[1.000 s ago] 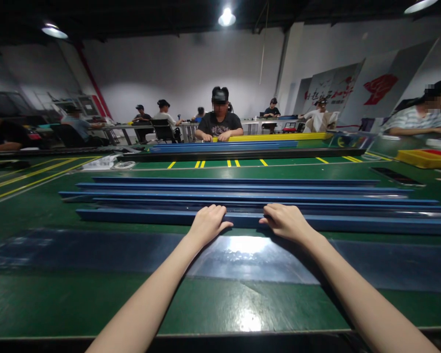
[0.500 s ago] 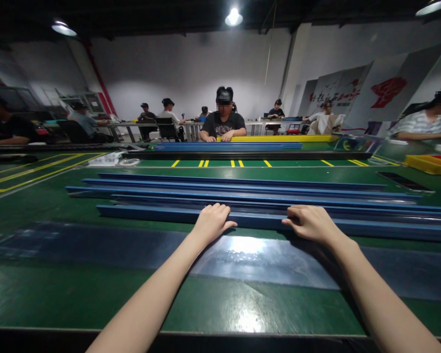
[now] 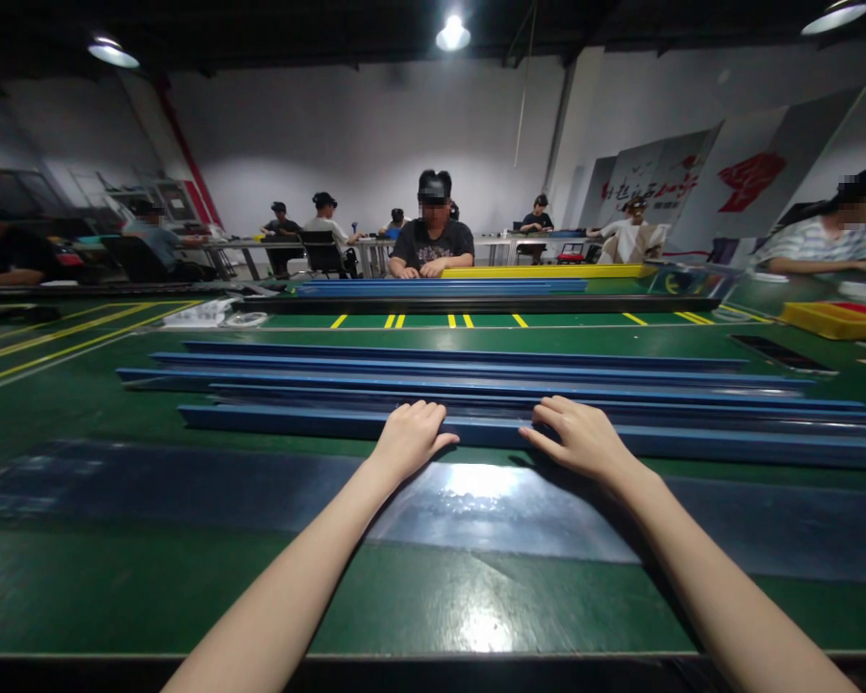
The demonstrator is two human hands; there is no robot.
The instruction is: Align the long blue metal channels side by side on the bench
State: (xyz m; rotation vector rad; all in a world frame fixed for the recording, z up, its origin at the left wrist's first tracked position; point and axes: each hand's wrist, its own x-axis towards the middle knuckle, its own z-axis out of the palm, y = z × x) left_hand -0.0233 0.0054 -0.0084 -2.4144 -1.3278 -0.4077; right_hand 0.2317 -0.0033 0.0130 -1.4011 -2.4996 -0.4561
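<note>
Several long blue channel strips lie side by side across the green table. The nearest blue channel (image 3: 289, 422) has a raised near wall. Over that wall curl the fingers of my left hand (image 3: 410, 438), with its thumb on the near side, pointing right. My right hand (image 3: 573, 435) grips the same channel farther right, fingers over the top and thumb stretched along the front. The inner fingertips of both hands are hidden inside the channel. In front of my hands a clear flat plastic strip (image 3: 260, 489) lies on the table, shining under the lamp.
Behind the channels a phone (image 3: 783, 354) lies at the right. Beyond are a long black strip (image 3: 476, 305), more blue strips (image 3: 440, 287) and a yellow strip (image 3: 548, 273) by a co-worker (image 3: 433, 241). A yellow tray (image 3: 829, 320) stands at far right.
My right hand has shifted left along the channel, closer to my left hand, and its thumb is straighter. My left hand keeps its place on the channel. The view has turned slightly.
</note>
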